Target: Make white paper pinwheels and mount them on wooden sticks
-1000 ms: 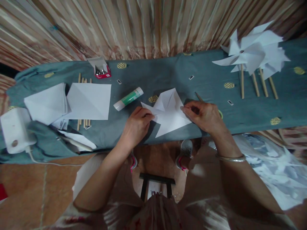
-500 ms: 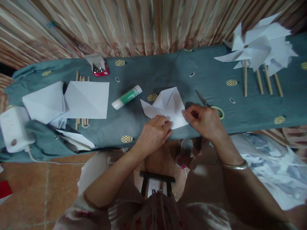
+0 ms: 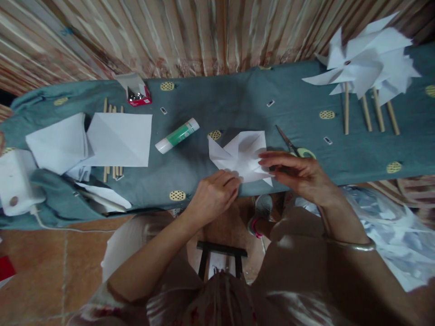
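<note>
A white paper pinwheel [image 3: 243,156], partly folded with its blades bent inward, lies near the front edge of the cloth-covered table. My left hand [image 3: 217,192] pinches its lower left edge, fingers curled together. At the pinwheel's right side is my right hand [image 3: 301,174], open, with thumb and fingers apart; the fingertips reach over the paper, and I cannot tell how firmly they touch it. Just behind that hand lie scissors [image 3: 288,140] with light green handles, partly hidden by it. A green and white glue stick [image 3: 178,135] rests to the left.
Finished pinwheels on sticks [image 3: 365,68] lie at the far right. To the left are white paper sheets [image 3: 118,140], wooden sticks [image 3: 105,174], a small red box [image 3: 139,96] of metal pins and a white power strip [image 3: 18,181]. A plastic bag [image 3: 390,226] of paper stands below right.
The pinwheel has turned, and its right part has shifted. My right hand has opened from a pinch and moved right. My left hand keeps its pinch near the lower edge.
</note>
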`<control>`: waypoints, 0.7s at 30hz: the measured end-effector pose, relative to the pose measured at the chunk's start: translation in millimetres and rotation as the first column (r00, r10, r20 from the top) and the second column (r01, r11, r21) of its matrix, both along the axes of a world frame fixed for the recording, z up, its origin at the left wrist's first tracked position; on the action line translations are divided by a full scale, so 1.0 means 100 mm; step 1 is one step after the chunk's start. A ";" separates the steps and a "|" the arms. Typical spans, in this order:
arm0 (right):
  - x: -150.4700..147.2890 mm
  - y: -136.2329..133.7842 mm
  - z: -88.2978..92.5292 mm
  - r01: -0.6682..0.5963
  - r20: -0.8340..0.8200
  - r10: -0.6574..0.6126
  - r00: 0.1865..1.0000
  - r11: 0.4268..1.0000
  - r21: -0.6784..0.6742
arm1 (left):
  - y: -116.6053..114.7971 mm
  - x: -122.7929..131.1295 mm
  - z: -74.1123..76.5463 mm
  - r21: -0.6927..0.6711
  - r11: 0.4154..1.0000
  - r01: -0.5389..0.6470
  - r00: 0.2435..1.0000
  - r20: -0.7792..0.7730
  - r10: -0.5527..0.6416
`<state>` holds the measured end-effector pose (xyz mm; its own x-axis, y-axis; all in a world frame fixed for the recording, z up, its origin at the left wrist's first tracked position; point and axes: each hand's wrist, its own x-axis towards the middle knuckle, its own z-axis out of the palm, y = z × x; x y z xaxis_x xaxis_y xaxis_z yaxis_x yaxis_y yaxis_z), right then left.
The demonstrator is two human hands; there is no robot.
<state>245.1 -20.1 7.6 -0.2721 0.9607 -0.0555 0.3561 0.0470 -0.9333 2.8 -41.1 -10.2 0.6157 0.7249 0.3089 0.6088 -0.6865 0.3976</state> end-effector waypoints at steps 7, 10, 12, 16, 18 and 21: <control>-0.09 0.05 -0.02 -0.031 -0.022 0.030 0.999 0.999 -0.019 | -0.01 0.02 0.00 -0.025 1.000 0.017 1.000 -0.021 -0.017; -0.14 0.08 -0.08 0.004 0.025 -0.005 1.000 0.999 0.054 | -0.01 0.02 0.01 -0.017 1.000 0.020 1.000 -0.015 -0.020; -0.18 0.09 -0.12 0.022 0.069 -0.029 0.997 0.995 0.099 | -0.01 0.02 0.01 -0.011 1.000 0.020 1.000 -0.004 -0.020; -0.25 0.08 -0.17 0.074 0.154 -0.092 0.984 0.991 0.113 | -0.02 0.03 0.01 -0.024 1.000 0.019 1.000 0.005 -0.019; -0.29 0.07 -0.18 0.097 0.189 -0.117 0.975 0.989 0.113 | -0.03 0.05 0.01 -0.036 0.999 0.015 1.000 0.020 -0.015; -0.36 0.08 -0.17 0.069 0.251 -0.107 0.962 0.985 0.157 | -0.05 0.06 0.01 -0.050 0.999 0.003 1.000 0.030 -0.001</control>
